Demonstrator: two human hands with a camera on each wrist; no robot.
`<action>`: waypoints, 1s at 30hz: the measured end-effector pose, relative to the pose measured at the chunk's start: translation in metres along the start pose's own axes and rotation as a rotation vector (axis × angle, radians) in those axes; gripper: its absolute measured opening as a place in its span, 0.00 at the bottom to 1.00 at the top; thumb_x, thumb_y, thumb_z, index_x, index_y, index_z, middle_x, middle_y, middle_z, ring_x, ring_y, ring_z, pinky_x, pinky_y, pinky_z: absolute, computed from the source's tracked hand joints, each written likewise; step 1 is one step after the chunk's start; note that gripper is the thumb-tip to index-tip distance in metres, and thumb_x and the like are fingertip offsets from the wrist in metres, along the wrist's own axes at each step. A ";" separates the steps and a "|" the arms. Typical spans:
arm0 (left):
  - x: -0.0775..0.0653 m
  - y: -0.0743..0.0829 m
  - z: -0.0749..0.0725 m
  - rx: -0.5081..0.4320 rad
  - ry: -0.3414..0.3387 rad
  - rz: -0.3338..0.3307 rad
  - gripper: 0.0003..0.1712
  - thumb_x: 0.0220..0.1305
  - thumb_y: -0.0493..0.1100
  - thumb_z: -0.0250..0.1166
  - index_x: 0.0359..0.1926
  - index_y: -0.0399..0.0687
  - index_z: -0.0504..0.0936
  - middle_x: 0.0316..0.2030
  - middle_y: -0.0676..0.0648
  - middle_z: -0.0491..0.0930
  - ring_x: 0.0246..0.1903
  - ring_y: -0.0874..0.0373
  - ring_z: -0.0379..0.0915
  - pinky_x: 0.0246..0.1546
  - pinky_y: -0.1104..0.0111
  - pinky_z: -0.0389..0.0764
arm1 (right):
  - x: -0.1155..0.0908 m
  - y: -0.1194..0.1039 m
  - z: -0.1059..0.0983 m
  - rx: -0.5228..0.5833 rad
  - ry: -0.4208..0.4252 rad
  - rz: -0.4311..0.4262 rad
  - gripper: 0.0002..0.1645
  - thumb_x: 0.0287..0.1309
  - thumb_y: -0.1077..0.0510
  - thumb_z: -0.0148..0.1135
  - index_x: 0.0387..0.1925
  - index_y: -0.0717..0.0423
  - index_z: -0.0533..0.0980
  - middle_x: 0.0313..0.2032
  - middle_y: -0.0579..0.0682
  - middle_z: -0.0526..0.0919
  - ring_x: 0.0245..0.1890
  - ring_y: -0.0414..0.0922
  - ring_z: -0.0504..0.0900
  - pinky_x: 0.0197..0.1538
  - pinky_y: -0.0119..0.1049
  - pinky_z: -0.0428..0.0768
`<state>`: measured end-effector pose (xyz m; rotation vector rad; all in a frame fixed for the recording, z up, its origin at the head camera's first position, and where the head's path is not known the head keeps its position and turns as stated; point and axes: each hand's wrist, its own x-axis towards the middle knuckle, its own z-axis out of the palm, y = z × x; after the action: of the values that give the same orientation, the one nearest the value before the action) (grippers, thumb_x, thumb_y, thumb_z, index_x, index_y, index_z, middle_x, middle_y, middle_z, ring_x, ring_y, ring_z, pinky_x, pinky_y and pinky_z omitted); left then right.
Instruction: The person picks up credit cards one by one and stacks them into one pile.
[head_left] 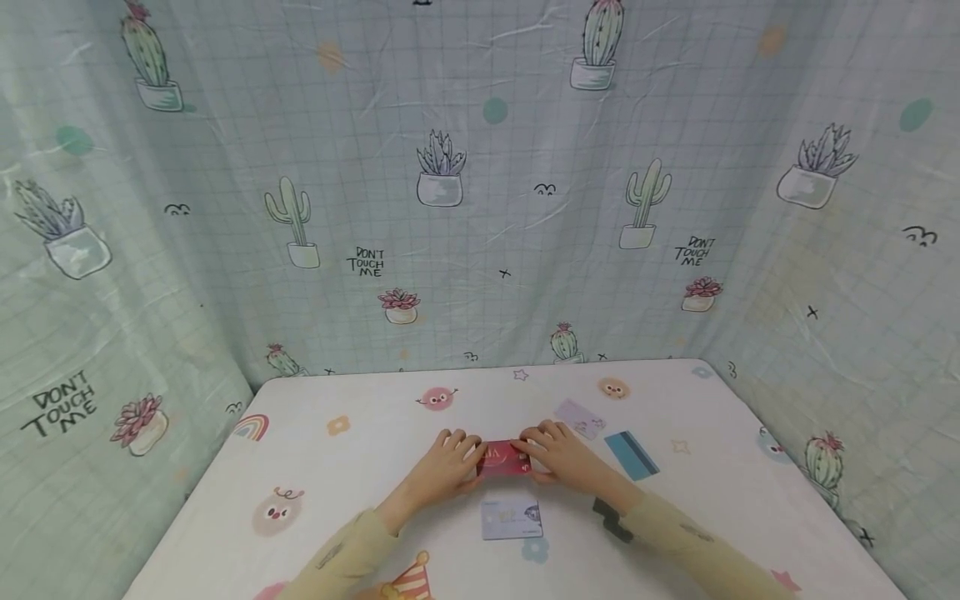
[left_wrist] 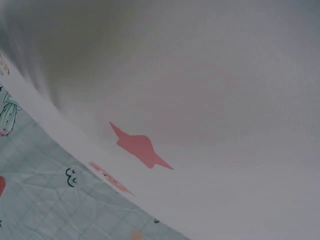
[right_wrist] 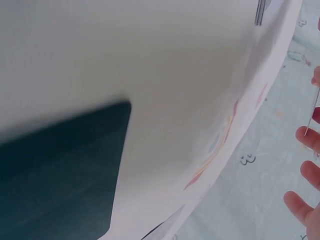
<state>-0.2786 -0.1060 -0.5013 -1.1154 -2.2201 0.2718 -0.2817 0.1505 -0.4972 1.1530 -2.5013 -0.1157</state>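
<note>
A red bank card with pale lettering is held between both hands, above the white table. My left hand pinches its left end; my right hand pinches the right end, the fingers over the top edge. At the right edge of the right wrist view, fingertips show beside a thin card edge. A pale grey-blue card lies just in front of the hands. The left wrist view shows neither hand nor card.
Right of the hands lie a blue card with a dark stripe and a pale purple card. A dark thing is partly hidden by the right forearm. A dark green card fills the right wrist view's lower left. Patterned curtains surround the table.
</note>
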 end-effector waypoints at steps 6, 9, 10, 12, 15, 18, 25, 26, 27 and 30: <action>-0.006 0.010 -0.010 0.004 -0.037 0.009 0.28 0.51 0.60 0.61 0.49 0.51 0.74 0.43 0.52 0.76 0.40 0.56 0.68 0.42 0.62 0.69 | -0.009 -0.007 -0.006 0.037 0.070 -0.027 0.34 0.45 0.42 0.64 0.56 0.44 0.69 0.50 0.47 0.74 0.49 0.46 0.68 0.50 0.43 0.70; -0.008 0.014 -0.015 0.007 -0.033 0.016 0.28 0.50 0.61 0.62 0.49 0.51 0.74 0.43 0.51 0.76 0.40 0.56 0.68 0.42 0.62 0.69 | -0.013 -0.011 -0.008 0.030 0.082 -0.035 0.34 0.44 0.40 0.63 0.55 0.44 0.69 0.49 0.47 0.75 0.50 0.48 0.69 0.50 0.44 0.70; -0.009 0.015 -0.016 0.001 -0.028 0.014 0.28 0.50 0.61 0.62 0.48 0.51 0.75 0.43 0.51 0.76 0.40 0.56 0.68 0.42 0.62 0.69 | -0.014 -0.012 -0.008 0.037 0.084 -0.036 0.34 0.44 0.40 0.63 0.55 0.44 0.70 0.49 0.47 0.75 0.50 0.49 0.69 0.50 0.45 0.70; -0.010 0.017 -0.018 0.001 -0.015 0.017 0.28 0.50 0.61 0.62 0.48 0.52 0.75 0.43 0.51 0.76 0.40 0.56 0.68 0.42 0.62 0.69 | -0.017 -0.014 -0.010 0.028 0.075 -0.035 0.34 0.45 0.40 0.63 0.55 0.44 0.69 0.49 0.46 0.75 0.51 0.49 0.69 0.50 0.46 0.70; -0.010 0.020 -0.021 0.004 -0.001 0.023 0.28 0.50 0.62 0.61 0.48 0.52 0.76 0.43 0.52 0.76 0.40 0.57 0.67 0.42 0.62 0.68 | -0.020 -0.016 -0.012 0.026 0.060 -0.030 0.34 0.45 0.39 0.62 0.55 0.43 0.69 0.49 0.46 0.75 0.52 0.49 0.68 0.51 0.47 0.70; -0.011 0.022 -0.023 0.013 0.003 0.034 0.28 0.50 0.63 0.60 0.48 0.53 0.76 0.42 0.53 0.76 0.40 0.58 0.67 0.42 0.62 0.68 | -0.023 -0.018 -0.015 0.028 0.055 -0.028 0.34 0.44 0.38 0.62 0.55 0.43 0.70 0.49 0.45 0.76 0.51 0.48 0.68 0.51 0.48 0.70; -0.016 0.028 -0.026 0.023 -0.023 0.065 0.29 0.52 0.65 0.57 0.49 0.54 0.76 0.43 0.53 0.77 0.41 0.57 0.67 0.44 0.61 0.69 | -0.030 -0.022 -0.018 0.016 0.040 -0.044 0.33 0.46 0.37 0.60 0.54 0.42 0.70 0.47 0.41 0.76 0.46 0.43 0.66 0.49 0.43 0.68; -0.017 0.029 -0.027 0.017 -0.026 0.067 0.29 0.52 0.65 0.57 0.49 0.54 0.75 0.43 0.53 0.77 0.41 0.57 0.67 0.44 0.61 0.69 | -0.030 -0.023 -0.019 0.023 0.038 -0.043 0.33 0.46 0.37 0.60 0.54 0.41 0.70 0.47 0.41 0.76 0.46 0.42 0.66 0.49 0.43 0.68; -0.017 0.029 -0.028 0.014 -0.028 0.069 0.29 0.52 0.65 0.57 0.49 0.54 0.75 0.43 0.53 0.77 0.42 0.57 0.67 0.45 0.60 0.69 | -0.031 -0.023 -0.019 0.025 0.037 -0.044 0.33 0.46 0.37 0.60 0.54 0.41 0.70 0.47 0.40 0.76 0.45 0.42 0.66 0.49 0.43 0.68; -0.018 0.031 -0.029 0.014 -0.023 0.078 0.29 0.52 0.65 0.56 0.49 0.54 0.75 0.43 0.53 0.76 0.42 0.57 0.67 0.45 0.60 0.70 | -0.033 -0.024 -0.018 0.022 0.034 -0.050 0.32 0.46 0.37 0.59 0.54 0.41 0.70 0.46 0.39 0.76 0.44 0.41 0.66 0.49 0.42 0.68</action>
<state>-0.2324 -0.1040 -0.5001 -1.1990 -2.1944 0.3347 -0.2383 0.1602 -0.4961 1.2158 -2.4506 -0.0817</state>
